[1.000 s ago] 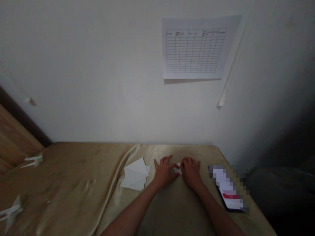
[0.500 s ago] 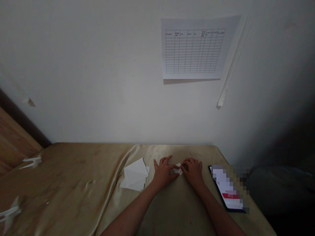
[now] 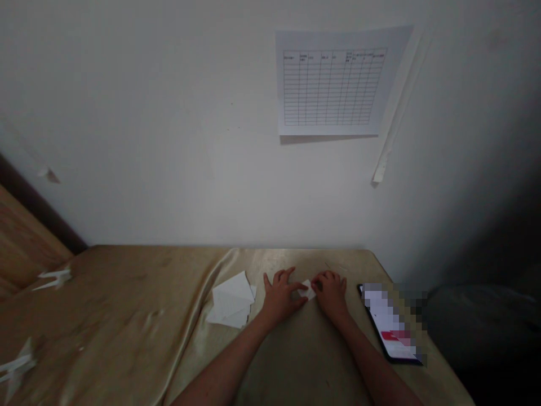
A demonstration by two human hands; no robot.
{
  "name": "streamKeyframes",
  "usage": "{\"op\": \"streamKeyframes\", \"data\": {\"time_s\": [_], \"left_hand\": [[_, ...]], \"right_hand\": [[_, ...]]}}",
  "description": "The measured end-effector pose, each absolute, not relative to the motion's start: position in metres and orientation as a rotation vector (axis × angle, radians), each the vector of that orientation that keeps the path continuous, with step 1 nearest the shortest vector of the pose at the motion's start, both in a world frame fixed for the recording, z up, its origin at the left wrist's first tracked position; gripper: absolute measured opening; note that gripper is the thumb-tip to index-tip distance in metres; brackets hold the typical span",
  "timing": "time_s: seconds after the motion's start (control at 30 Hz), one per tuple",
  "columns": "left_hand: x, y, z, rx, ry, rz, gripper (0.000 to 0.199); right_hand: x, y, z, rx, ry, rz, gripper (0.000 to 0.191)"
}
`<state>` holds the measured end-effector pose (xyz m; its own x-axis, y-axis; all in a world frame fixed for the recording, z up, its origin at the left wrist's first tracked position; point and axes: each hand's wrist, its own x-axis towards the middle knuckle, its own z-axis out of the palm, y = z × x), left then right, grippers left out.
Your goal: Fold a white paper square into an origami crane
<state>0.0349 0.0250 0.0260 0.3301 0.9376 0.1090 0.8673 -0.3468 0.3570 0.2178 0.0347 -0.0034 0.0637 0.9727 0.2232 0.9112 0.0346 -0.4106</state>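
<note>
A small white folded paper [image 3: 307, 291] lies on the cloth-covered table between my two hands. My left hand [image 3: 284, 296] presses on its left side with thumb and index finger, the other fingers spread on the cloth. At the paper's right edge, my right hand [image 3: 331, 291] pinches with thumb and index finger, its other fingers curled. To the left of my left hand rests a pile of white paper sheets [image 3: 232, 299], loosely overlapped.
A phone [image 3: 391, 330] with a lit screen lies right of my right arm. Folded white paper pieces [image 3: 57, 276] sit on the left of the brown tablecloth [image 3: 122, 316]. A printed table sheet [image 3: 332, 87] hangs on the wall behind.
My right hand's fingertips have shifted very slightly at the small paper's right edge. My left hand has stayed in place.
</note>
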Motion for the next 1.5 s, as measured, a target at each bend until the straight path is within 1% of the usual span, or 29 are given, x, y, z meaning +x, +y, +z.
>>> {"op": "streamKeyframes", "data": {"time_s": [0.23,0.43,0.67,0.83,1.17,1.5], "left_hand": [[0.033,0.028,0.024,2.399,1.606,0.431,0.032],[0.033,0.033,0.022,2.383,1.598,0.446,0.022],[0.034,0.034,0.022,2.358,1.603,0.460,0.025],[0.034,0.034,0.022,2.348,1.622,0.472,0.027],[0.032,0.034,0.022,2.362,1.623,0.443,0.023],[0.029,0.035,0.027,2.356,1.627,0.356,0.027]], "right_hand": [[0.219,0.035,-0.005,-1.904,-1.891,0.176,0.021],[0.224,0.034,-0.009,-1.845,-1.920,0.148,0.024],[0.226,0.033,-0.008,-1.787,-1.969,0.088,0.019],[0.228,0.032,-0.004,-1.784,-1.994,0.137,0.018],[0.229,0.028,0.005,-1.826,-2.064,0.221,0.028],[0.228,0.023,0.009,-1.791,-2.091,0.256,0.041]]}}
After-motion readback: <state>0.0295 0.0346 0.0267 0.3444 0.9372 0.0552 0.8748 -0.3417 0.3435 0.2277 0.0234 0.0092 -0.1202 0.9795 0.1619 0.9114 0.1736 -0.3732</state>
